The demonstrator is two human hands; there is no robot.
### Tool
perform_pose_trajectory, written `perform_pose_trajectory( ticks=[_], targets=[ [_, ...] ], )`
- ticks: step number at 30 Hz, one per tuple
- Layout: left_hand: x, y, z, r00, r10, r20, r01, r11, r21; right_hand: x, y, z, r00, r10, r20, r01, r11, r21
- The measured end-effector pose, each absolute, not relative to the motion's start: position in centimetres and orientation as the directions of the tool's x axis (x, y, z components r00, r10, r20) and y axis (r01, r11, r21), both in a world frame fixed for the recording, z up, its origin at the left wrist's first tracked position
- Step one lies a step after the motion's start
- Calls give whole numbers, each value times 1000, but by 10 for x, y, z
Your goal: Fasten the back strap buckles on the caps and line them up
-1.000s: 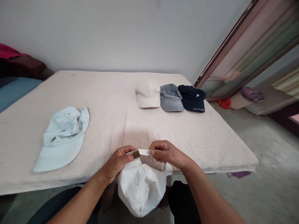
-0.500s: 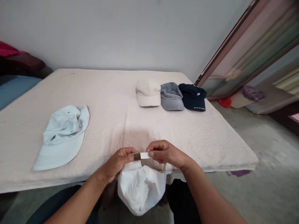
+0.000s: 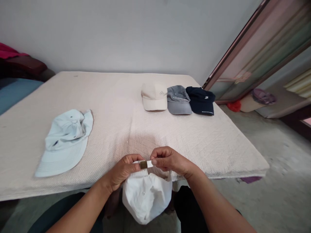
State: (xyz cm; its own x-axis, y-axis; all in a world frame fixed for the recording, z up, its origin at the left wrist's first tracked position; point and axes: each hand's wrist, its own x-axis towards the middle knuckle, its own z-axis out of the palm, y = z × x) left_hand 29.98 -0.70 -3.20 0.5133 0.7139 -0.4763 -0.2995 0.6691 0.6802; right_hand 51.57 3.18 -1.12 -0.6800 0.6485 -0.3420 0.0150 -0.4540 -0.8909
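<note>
A white cap (image 3: pixel 147 197) hangs at the near edge of the covered bed, its crown low and its back strap (image 3: pixel 150 164) up top. Beside the strap's brass-coloured buckle (image 3: pixel 143 164), my left hand (image 3: pixel 126 168) pinches the cap's band. My right hand (image 3: pixel 167 158) is closed on the white strap just right of the buckle, thumb and fingers together. A short piece of strap shows between the buckle and my right fingertips.
On the bed (image 3: pixel 109 97) a pale blue cap (image 3: pixel 66 142) lies at the left. Cream (image 3: pixel 155 97), grey (image 3: pixel 179 100) and navy (image 3: pixel 200 101) caps sit in a row at the back right. Behind stands a grey wall; a red item (image 3: pixel 234 106) is on the floor at right.
My right hand has moved slightly left toward the buckle, and less of the strap shows between them. My left hand has barely moved.
</note>
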Motion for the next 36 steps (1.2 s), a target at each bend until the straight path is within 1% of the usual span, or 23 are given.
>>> perform_pose_trajectory(
  ticks=[2, 5, 7, 9, 13, 17, 19, 22, 24, 26, 28, 31, 36],
  targets=[
    [300, -6, -32, 497, 720, -484, -286, 663, 692, 516, 32, -13, -679, 647, -348, 48, -434, -900],
    [301, -5, -30, 476, 729, -491, -206, 636, 744, 514, 32, -17, -648, 677, -349, 88, -388, -918],
    [301, -4, -30, 452, 741, -496, -150, 611, 777, 512, 31, -19, -620, 703, -348, 77, -387, -919],
    [301, -5, -30, 439, 747, -499, -142, 606, 783, 511, 31, -20, -608, 713, -348, 58, -398, -916],
    [302, -6, -30, 442, 741, -505, -152, 617, 772, 509, 30, -22, -651, 682, -333, 64, -388, -919],
    [303, -7, -27, 452, 749, -485, -95, 581, 809, 505, 29, -25, -657, 677, -331, 28, -418, -908],
    [303, -7, -26, 465, 738, -489, -119, 599, 792, 503, 28, -24, -664, 673, -326, 1, -435, -900],
    [301, -6, -26, 461, 726, -510, -264, 661, 702, 504, 29, -17, -676, 675, -297, -20, -420, -907],
    [300, -5, -26, 452, 735, -506, -361, 669, 649, 508, 30, -11, -671, 682, -290, 9, -384, -923],
    [298, -4, -26, 446, 746, -494, -411, 661, 627, 513, 32, -6, -659, 687, -305, 55, -361, -931],
    [297, -3, -26, 447, 750, -487, -423, 657, 623, 517, 33, -7, -646, 689, -329, 68, -377, -924],
    [297, -4, -25, 467, 733, -495, -390, 672, 629, 517, 33, -13, -637, 691, -342, 23, -426, -905],
    [299, -7, -24, 503, 699, -508, -308, 694, 651, 507, 27, -20, -695, 632, -342, -19, -491, -871]
  ],
)
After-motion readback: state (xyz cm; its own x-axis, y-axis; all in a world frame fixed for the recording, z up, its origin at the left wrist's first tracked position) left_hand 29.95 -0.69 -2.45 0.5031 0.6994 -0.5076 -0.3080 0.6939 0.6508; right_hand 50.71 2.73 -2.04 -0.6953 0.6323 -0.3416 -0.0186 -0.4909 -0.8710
